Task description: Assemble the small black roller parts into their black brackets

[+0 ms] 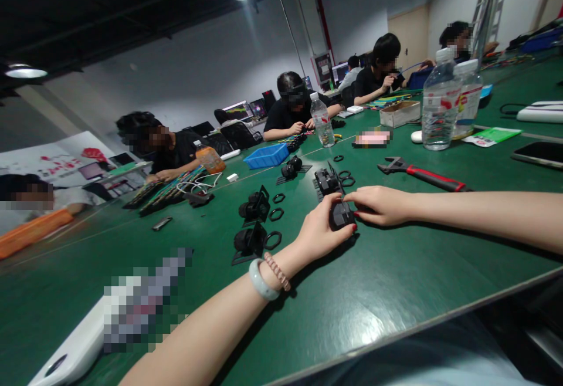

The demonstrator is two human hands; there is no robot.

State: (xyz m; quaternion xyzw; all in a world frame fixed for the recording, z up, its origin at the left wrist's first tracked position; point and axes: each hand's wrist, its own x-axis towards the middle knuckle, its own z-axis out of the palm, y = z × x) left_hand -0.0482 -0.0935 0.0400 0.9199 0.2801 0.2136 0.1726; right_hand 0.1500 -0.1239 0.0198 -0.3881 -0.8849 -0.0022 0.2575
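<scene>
A black plastic part (342,216) with a blocky top is gripped by my left hand (317,226), thumb along its near side and fingers over its far edge. From the right, my right hand (382,204) pinches at the same part, its fingertips against the side; what lies between those fingers is partly hidden. Just beyond sits a similar black piece with a slotted plate (326,179). Left of my left hand stand more black round-bodied fittings on square plates (250,240), with black hexagonal rings (273,246) lying beside them.
An adjustable wrench (435,179) with red-black handle lies right, near water bottles (438,104) and a phone (539,153). A blue tray (266,156), wire bundles and an orange drink bottle (210,158) stand farther off. Several people work across the green table (396,292).
</scene>
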